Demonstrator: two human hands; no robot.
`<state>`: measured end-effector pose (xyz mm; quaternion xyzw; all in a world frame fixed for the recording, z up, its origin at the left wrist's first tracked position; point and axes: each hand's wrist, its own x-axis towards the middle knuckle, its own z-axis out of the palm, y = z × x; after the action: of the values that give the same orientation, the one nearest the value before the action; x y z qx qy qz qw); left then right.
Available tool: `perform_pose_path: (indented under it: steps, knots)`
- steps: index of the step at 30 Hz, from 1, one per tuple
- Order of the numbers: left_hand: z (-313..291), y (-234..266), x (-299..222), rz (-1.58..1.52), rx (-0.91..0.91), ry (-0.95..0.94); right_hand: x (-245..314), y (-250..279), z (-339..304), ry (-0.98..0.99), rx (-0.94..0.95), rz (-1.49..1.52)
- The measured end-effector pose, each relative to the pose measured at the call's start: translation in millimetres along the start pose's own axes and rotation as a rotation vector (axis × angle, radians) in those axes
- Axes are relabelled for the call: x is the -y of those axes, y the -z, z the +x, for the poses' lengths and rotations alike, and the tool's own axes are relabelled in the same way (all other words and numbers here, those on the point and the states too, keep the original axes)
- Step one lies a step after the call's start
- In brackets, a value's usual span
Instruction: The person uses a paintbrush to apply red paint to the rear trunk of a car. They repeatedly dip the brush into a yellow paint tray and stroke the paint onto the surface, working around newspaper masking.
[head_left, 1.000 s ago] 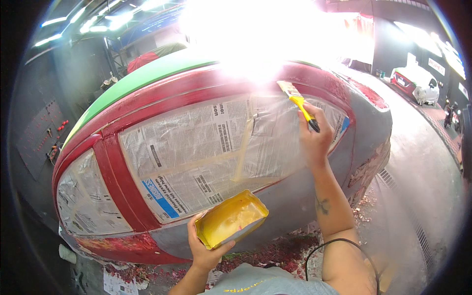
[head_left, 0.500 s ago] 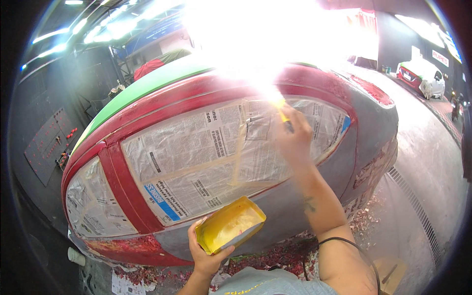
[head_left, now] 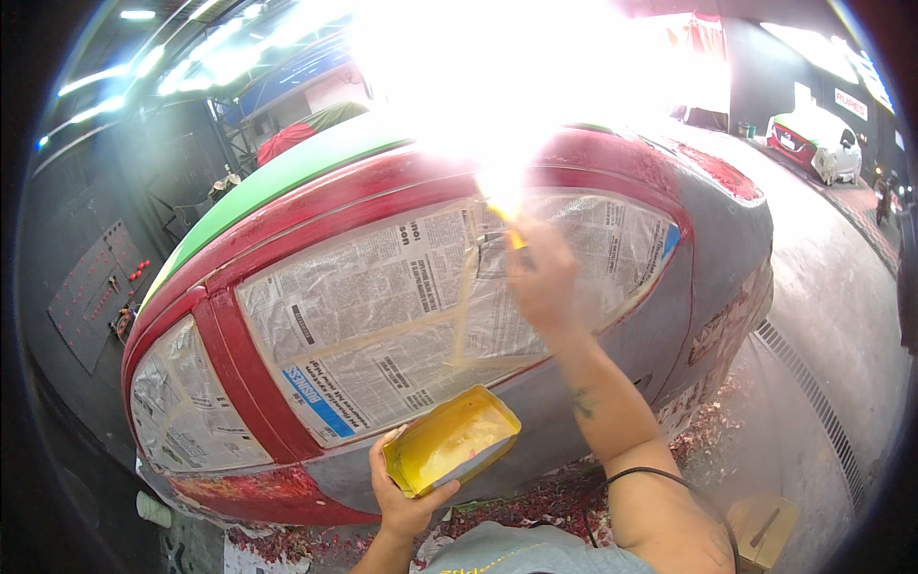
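Observation:
My left hand (head_left: 404, 499) grips a yellow open-topped rectangular container (head_left: 455, 446) by its near left side, with a pale residue inside. In my right hand (head_left: 545, 277) is a yellow-handled paintbrush (head_left: 507, 218), held up at the upper window frame; strong glare washes out its bristle end. Before me stands a car whose red door frame (head_left: 247, 368) looks rough and faded. Newspaper (head_left: 382, 306) and masking tape cover its windows. The lower body (head_left: 636, 359) is dull grey, and the roof edge (head_left: 251, 187) carries a green cover.
Red paint flakes (head_left: 478, 512) litter the floor below the car. A dark cable (head_left: 660, 471) crosses my right arm. Cardboard (head_left: 765, 531) with a flat tool lies at lower right, beside a floor drain (head_left: 813, 411). A white cup (head_left: 153, 509) sits lower left; another car (head_left: 813, 143) stands far right.
My right hand has moved left and slightly down along the window frame with the paintbrush. The container in my left hand stays nearly in place.

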<state>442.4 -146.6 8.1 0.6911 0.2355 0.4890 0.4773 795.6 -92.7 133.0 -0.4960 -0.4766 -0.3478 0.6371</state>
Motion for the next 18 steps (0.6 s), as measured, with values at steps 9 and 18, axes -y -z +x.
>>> perform_pose_path:
  steps: [9,18]
  knots:
    - [-1.7,12.5,3.6,0.019,-0.009,-0.017,14.3,-19.2,-1.7,0.090,0.024,-0.052]
    - [-3.6,19.7,9.8,-0.039,-0.017,0.037,-51.1,49.7,6.4,-0.123,-0.208,-0.214]
